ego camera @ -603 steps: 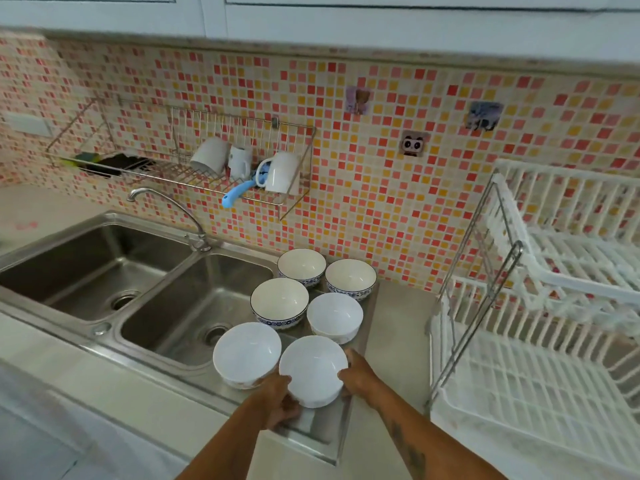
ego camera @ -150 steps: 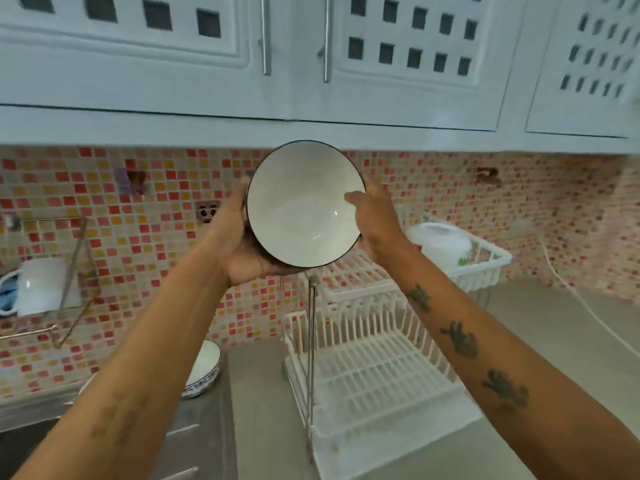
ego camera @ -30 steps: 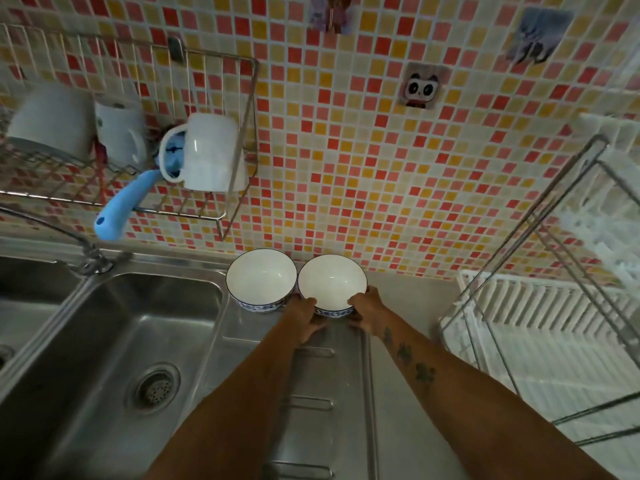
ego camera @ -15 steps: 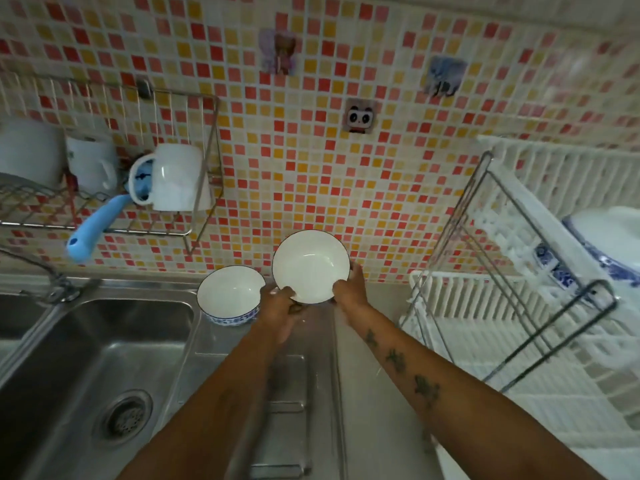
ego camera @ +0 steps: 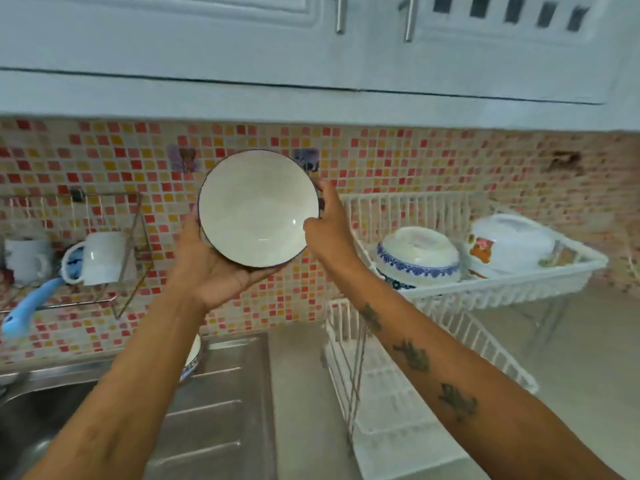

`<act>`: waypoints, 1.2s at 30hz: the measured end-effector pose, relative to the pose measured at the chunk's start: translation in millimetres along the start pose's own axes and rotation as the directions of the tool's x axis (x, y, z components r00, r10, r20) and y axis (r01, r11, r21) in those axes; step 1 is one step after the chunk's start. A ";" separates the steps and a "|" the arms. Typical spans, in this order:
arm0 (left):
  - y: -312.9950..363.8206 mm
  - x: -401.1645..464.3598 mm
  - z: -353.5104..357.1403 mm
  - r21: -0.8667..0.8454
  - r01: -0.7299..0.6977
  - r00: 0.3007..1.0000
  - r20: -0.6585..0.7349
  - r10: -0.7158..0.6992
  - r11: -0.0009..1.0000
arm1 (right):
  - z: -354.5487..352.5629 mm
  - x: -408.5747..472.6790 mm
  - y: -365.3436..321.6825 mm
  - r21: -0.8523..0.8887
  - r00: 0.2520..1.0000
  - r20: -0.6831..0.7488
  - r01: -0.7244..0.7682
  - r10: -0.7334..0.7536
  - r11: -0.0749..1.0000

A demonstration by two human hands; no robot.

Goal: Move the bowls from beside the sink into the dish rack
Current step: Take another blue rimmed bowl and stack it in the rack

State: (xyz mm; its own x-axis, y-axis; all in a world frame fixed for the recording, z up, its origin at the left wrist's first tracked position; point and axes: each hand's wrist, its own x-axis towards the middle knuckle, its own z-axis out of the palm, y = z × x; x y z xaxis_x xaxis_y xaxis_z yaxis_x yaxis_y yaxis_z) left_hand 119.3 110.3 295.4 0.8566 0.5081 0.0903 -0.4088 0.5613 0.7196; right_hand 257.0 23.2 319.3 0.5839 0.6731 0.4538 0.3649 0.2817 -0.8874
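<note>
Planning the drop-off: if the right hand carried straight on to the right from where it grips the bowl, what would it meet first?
Probably the upper tier of the dish rack, at its near-left rim, then the blue-patterned bowl lying upside down in it. The right hand looks close to that rim, though depth is unclear.

Two bare, sleeveless forearms; three dark tattoos run in a line up the right forearm (ego camera: pixel 415 355), well back from the right hand (ego camera: pixel 329 233) and its fingers.
</note>
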 end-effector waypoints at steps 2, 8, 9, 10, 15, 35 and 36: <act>-5.6 1.4 23.8 0.008 0.052 0.998 0.037 -0.053 0.999 | -32.3 -6.2 -16.2 -0.010 0.999 -0.015 0.030 -0.030 1.000; -30.2 22.0 91.8 0.142 0.101 0.989 0.094 -0.115 0.985 | -123.7 -12.5 -40.1 0.008 0.999 -0.009 -0.041 0.041 0.999; -34.8 25.8 100.4 0.183 0.089 0.990 0.092 -0.107 0.979 | -137.5 -12.3 -42.5 0.024 0.997 -0.019 -0.081 0.081 0.996; -39.6 30.0 107.3 0.237 0.067 0.993 0.083 -0.089 0.969 | -150.3 -11.9 -44.8 0.014 0.993 -0.029 -0.116 0.116 0.993; -66.0 46.8 142.1 0.594 -0.102 0.994 0.043 0.096 0.798 | -202.2 -2.5 -40.7 -0.042 0.958 -0.041 -0.284 0.283 0.958; -136.0 104.4 145.5 0.978 -0.210 0.915 0.189 0.356 0.020 | -220.8 14.1 33.7 -0.028 0.887 -0.167 -0.440 0.429 0.898; -136.8 105.6 144.4 0.978 -0.209 0.917 0.191 0.351 0.012 | -220.5 14.1 34.1 -0.027 0.886 -0.158 -0.446 0.437 0.895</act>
State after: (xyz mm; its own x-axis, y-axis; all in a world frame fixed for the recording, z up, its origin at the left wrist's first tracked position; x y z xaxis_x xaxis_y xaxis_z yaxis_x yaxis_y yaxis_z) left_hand 311.1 -7.1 305.9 0.7019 0.5377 0.4670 0.1244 -0.7382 0.6630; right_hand 437.6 -108.4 313.3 0.7908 0.6115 0.0269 0.0858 -0.0671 -0.9940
